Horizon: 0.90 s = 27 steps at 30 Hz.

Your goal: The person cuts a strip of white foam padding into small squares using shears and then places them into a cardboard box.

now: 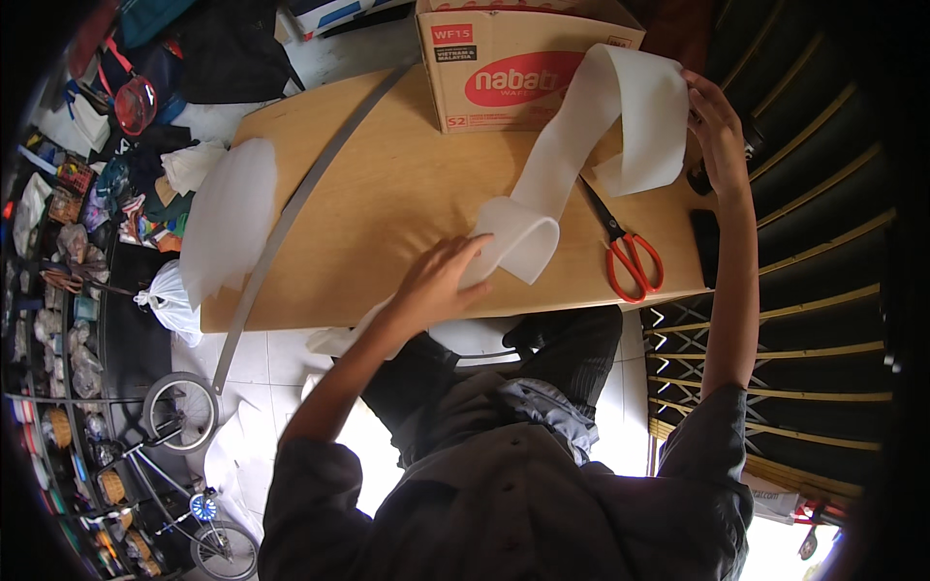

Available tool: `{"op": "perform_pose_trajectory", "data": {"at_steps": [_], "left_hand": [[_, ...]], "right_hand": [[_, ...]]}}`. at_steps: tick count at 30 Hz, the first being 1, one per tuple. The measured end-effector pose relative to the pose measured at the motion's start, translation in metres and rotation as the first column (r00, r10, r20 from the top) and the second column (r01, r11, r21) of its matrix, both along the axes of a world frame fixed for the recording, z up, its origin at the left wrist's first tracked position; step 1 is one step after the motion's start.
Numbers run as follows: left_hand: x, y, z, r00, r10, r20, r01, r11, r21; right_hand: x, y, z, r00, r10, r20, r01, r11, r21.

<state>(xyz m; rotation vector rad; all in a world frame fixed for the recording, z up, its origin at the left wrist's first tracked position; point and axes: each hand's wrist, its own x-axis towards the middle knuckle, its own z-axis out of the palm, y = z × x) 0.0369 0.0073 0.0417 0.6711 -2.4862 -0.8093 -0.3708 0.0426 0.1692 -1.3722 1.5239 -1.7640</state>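
- Wooden bench (373, 203) carries orange-handled scissors (620, 238) and a cardboard box (518, 73).
- Left hand (436, 281), thumb and fingers spread, touches a curling white strip (560, 150).
- Right hand (718, 126) pinches its upper loop.

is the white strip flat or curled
Curled: the white strip loops over beside the left hand and arches near the right hand.

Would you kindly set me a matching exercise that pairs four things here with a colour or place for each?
1. scissors
2. white strip
3. grey ruler-like bar
4. cardboard box

A. overhanging the near edge of the table
B. brown with red printing
C. black and orange
D. curled, one end at the right hand

Pairs: 1-C, 2-D, 3-A, 4-B
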Motion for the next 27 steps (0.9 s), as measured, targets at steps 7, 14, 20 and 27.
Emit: {"op": "perform_pose_trajectory", "data": {"at_steps": [7,14,20,27], "left_hand": [[0.01,0.019,-0.039,0.978,0.192,0.082,-0.171,0.962,-0.215],[0.012,0.018,-0.044,0.909,0.397,0.128,-0.35,0.893,-0.284],[0.039,-0.016,-0.011,0.872,0.489,0.028,-0.47,0.851,-0.236],[0.061,-0.067,0.117,0.844,0.49,-0.217,-0.536,0.788,-0.303]], "right_hand": [[0.007,0.014,-0.028,0.985,-0.051,-0.167,0.078,0.984,0.158],[0.039,0.012,-0.078,0.851,-0.042,-0.523,0.161,0.969,0.185],[0.021,0.013,-0.066,0.928,0.16,-0.337,-0.094,0.974,0.206],[-0.044,-0.005,0.042,0.845,0.054,-0.533,0.075,0.973,0.218]]}}
